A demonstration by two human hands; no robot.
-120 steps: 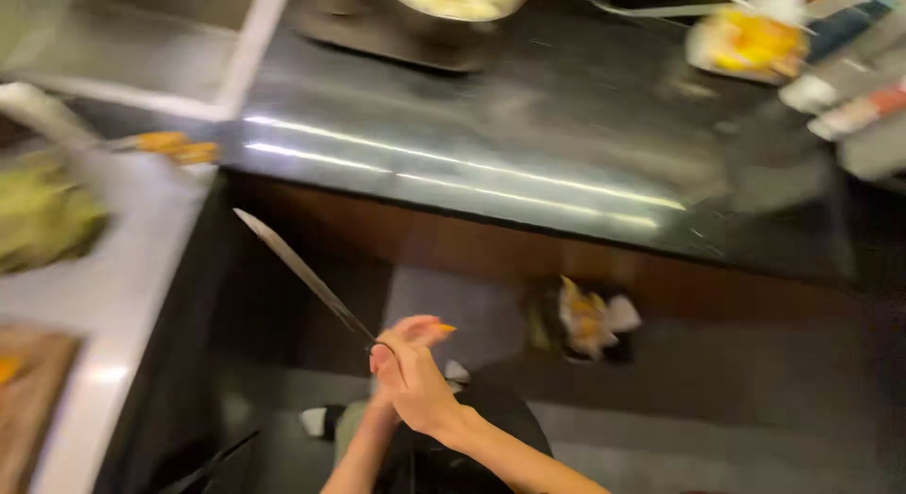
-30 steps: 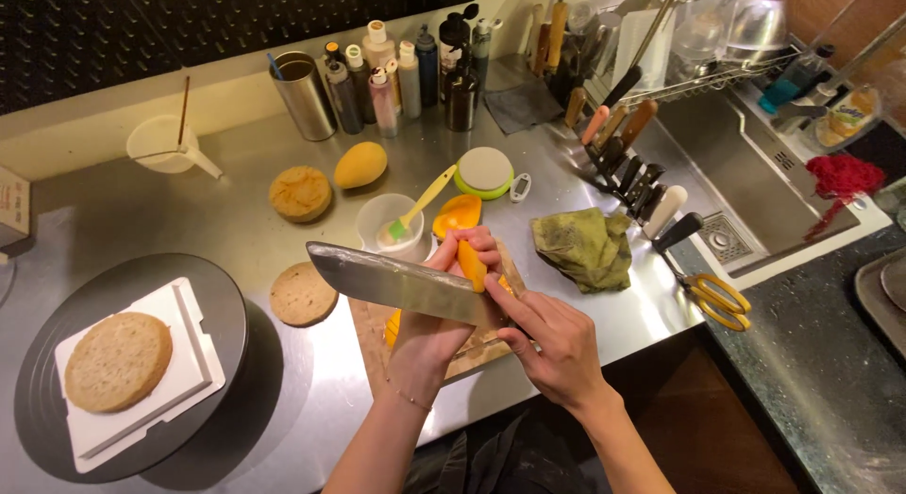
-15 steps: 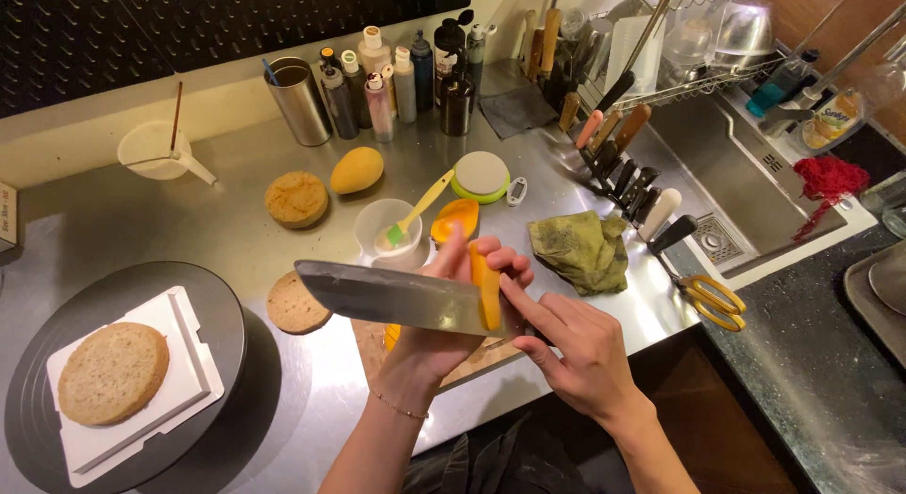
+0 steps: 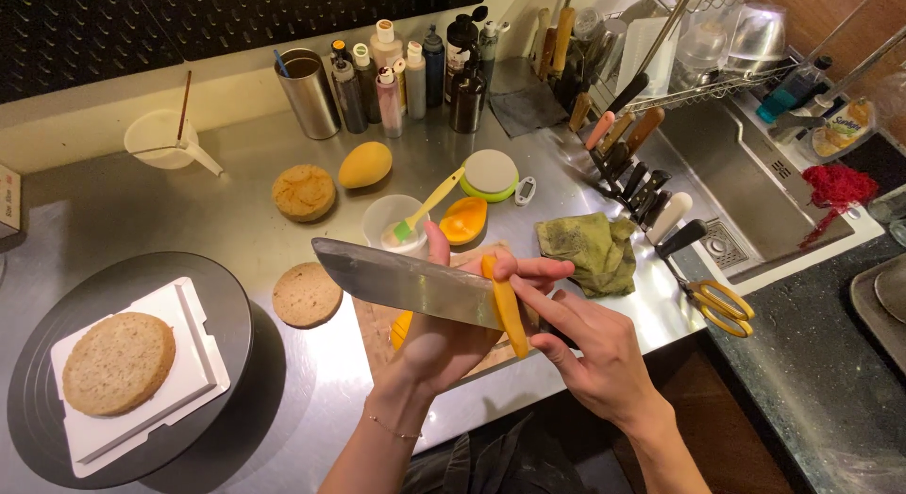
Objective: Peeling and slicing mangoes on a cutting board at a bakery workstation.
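**Slicing station, hands and surrounding items**

Holding a strip of mango, the left hand is closed around the yellow fruit, palm up, thumb raised behind the blade. Across that hand lies a large knife, its broad steel blade pointing to the person's left; the right hand is clamped on the knife's handle end, forefinger stretched along the fruit (the handle itself is hidden under the fingers).

Directly beneath both hands: wooden cutting board, with another bit of orange fruit showing under the left wrist.

Just beyond the left hand: small white cup holding a yellow-handled brush; beside it a mango half, cut face up.

Beyond the right hand: crumpled green cloth, touching the board's far corner.

Left of the left hand, close: one round sponge disc flat on the steel counter. Further left: dark turntable carrying a white board and a cake layer.

Farther out, beyond the cup: a domed cake piece and a whole mango, side by side; a green-rimmed lid.

At the back wall: metal canister, row of squeeze bottles.

Right of the right hand: yellow-handled scissors, row of knives at the sink edge.
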